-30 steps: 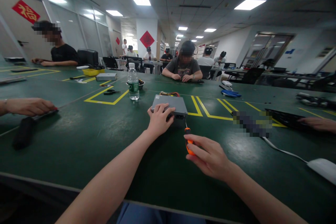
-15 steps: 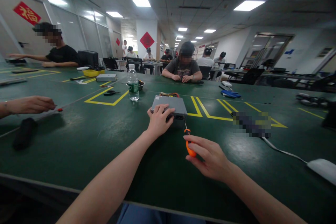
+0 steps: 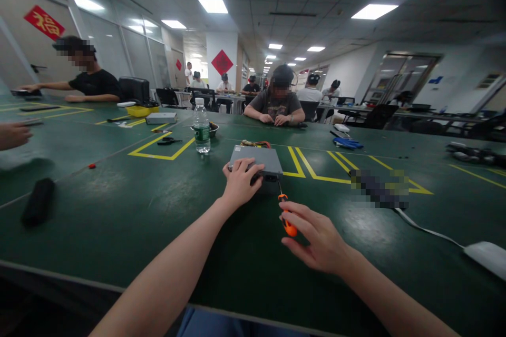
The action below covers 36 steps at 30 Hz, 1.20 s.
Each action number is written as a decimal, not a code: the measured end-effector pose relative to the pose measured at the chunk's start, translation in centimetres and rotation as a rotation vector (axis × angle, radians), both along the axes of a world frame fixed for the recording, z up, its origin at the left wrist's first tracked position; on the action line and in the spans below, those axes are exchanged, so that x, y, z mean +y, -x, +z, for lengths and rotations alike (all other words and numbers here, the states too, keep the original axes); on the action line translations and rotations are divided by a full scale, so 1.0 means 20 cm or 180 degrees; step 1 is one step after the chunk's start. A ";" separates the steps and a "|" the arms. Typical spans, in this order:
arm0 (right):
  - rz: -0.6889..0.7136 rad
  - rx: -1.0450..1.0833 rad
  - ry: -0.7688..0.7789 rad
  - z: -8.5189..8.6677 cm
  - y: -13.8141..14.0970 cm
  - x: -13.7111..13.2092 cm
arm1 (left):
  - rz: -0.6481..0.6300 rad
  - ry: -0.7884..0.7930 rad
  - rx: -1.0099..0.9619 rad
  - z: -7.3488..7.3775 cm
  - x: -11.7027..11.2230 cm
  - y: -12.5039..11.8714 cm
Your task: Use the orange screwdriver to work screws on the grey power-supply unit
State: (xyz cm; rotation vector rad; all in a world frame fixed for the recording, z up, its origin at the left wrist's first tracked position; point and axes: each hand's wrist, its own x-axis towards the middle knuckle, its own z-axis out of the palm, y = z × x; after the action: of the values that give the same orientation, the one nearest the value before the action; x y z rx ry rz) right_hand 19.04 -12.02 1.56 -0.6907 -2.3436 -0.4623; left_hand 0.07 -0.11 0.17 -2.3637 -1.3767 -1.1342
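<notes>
**One power supply unit (image 3: 263, 156), one screwdriver (image 3: 291, 229) at its near right corner!**

Left hand (image 3: 240, 185) sits on the grey casing, fingers spread over the top and near edge, unit flat on the green table (image 3: 166, 253). Right hand (image 3: 318, 237) now: index and middle fingertips at the orange-and-black handle, thumb parted below; a firm pinch? Cannot tell! Coloured wires (image 3: 256, 144) at the far side, a white label (image 3: 237, 149) too small to read. Green bottle label (image 3: 203, 133): illegible. Red poster (image 3: 44, 22), gold character, clear as day: 福!
</notes>
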 end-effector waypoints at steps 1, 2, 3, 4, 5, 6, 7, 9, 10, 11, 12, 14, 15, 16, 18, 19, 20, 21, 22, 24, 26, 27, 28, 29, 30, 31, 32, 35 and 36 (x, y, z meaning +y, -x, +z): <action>-0.0039 -0.0110 -0.0009 0.01 0.00 0.00 | 0.0002 -0.0007 -0.0004 0.00 0.00 0.00; -0.0074 -0.0200 -0.0034 0.01 0.01 -0.01 | 0.0000 -0.0012 -0.0005 0.00 0.00 0.00; -0.0094 -0.0238 -0.0087 0.01 0.01 -0.01 | -0.0009 -0.0017 -0.0004 0.00 0.00 0.00; -0.0104 -0.0207 -0.0164 0.01 0.02 -0.01 | -0.0017 -0.0023 -0.0006 0.00 0.00 0.00; -0.0101 -0.0142 -0.0238 0.01 0.02 -0.01 | -0.0025 -0.0029 -0.0007 0.00 0.00 0.00; -0.0080 -0.0053 -0.0311 0.00 0.02 0.00 | -0.0029 -0.0036 -0.0011 0.00 0.00 0.00; -0.0060 0.0030 -0.0356 0.00 0.02 0.00 | -0.0029 -0.0042 -0.0015 0.00 0.00 0.00; -0.0042 0.0122 -0.0339 -0.01 0.02 0.01 | -0.0023 -0.0047 -0.0026 0.00 0.00 0.00; -0.0048 0.0115 -0.0287 0.00 0.02 0.01 | -0.0026 -0.0045 -0.0028 0.00 0.00 0.00; -0.0058 0.0070 -0.0225 0.00 0.02 0.00 | -0.0031 -0.0042 -0.0030 0.00 0.01 0.00; -0.0075 0.0003 -0.0169 0.00 0.02 0.00 | -0.0034 -0.0042 -0.0034 0.00 0.01 0.00; -0.0113 -0.0181 -0.0100 0.02 0.03 -0.01 | -0.0028 -0.0043 -0.0042 0.00 0.01 0.00; -0.0131 -0.0271 -0.0087 0.02 0.03 -0.02 | -0.0022 -0.0043 -0.0043 0.00 0.01 0.00; -0.0144 -0.0324 -0.0101 0.03 0.03 -0.02 | -0.0015 -0.0040 -0.0042 0.00 0.01 0.00; -0.0140 -0.0274 -0.0196 0.03 0.04 -0.02 | -0.0014 -0.0022 -0.0026 0.00 0.01 0.00; -0.0121 -0.0200 -0.0250 0.02 0.04 -0.01 | -0.0015 -0.0011 -0.0020 0.01 0.00 0.00; -0.0106 -0.0108 -0.0284 0.02 0.04 -0.01 | -0.0015 -0.0003 -0.0015 0.01 0.00 0.00; -0.0096 -0.0014 -0.0285 0.02 0.03 0.00 | -0.0016 -0.0002 -0.0013 0.01 0.00 0.00; -0.0095 0.0073 -0.0245 0.01 0.03 0.00 | -0.0014 -0.0005 -0.0010 0.01 0.00 0.00; -0.0115 0.0146 -0.0100 0.02 0.02 0.00 | 0.0002 -0.0013 -0.0008 0.01 -0.01 -0.01; -0.0147 0.0033 0.0046 0.04 0.01 -0.01 | 0.0027 -0.0007 -0.0006 0.01 -0.01 -0.01; -0.0153 -0.0088 0.0118 0.05 0.01 -0.02 | 0.0038 -0.0001 -0.0008 0.02 -0.01 -0.01; -0.0156 -0.0217 0.0190 0.06 0.01 -0.03 | 0.0042 0.0002 -0.0013 0.02 -0.01 -0.01; -0.0155 -0.0332 0.0261 0.07 0.01 -0.03 | 0.0038 0.0003 -0.0016 0.02 -0.01 -0.01; -0.0159 -0.0400 0.0316 0.07 0.01 -0.04 | 0.0030 0.0002 -0.0016 0.02 -0.01 -0.01; -0.0164 -0.0424 0.0343 0.08 0.01 -0.04 | 0.0021 0.0001 -0.0014 0.02 -0.01 -0.02; -0.0167 -0.0404 0.0332 0.07 0.02 -0.04 | 0.0015 -0.0001 -0.0008 0.02 -0.02 -0.02; -0.0141 -0.0188 0.0202 0.06 0.02 -0.03 | 0.0018 -0.0002 0.0003 0.02 -0.02 -0.02; -0.0117 -0.0103 0.0160 0.05 0.02 -0.02 | 0.0019 -0.0002 0.0000 0.02 -0.02 -0.02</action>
State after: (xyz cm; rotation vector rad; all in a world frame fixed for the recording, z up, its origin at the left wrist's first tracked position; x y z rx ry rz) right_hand 18.54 -12.50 2.62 -0.7561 -2.3836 -0.4350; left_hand 0.39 -0.44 0.62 -2.3575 -1.3823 -1.1328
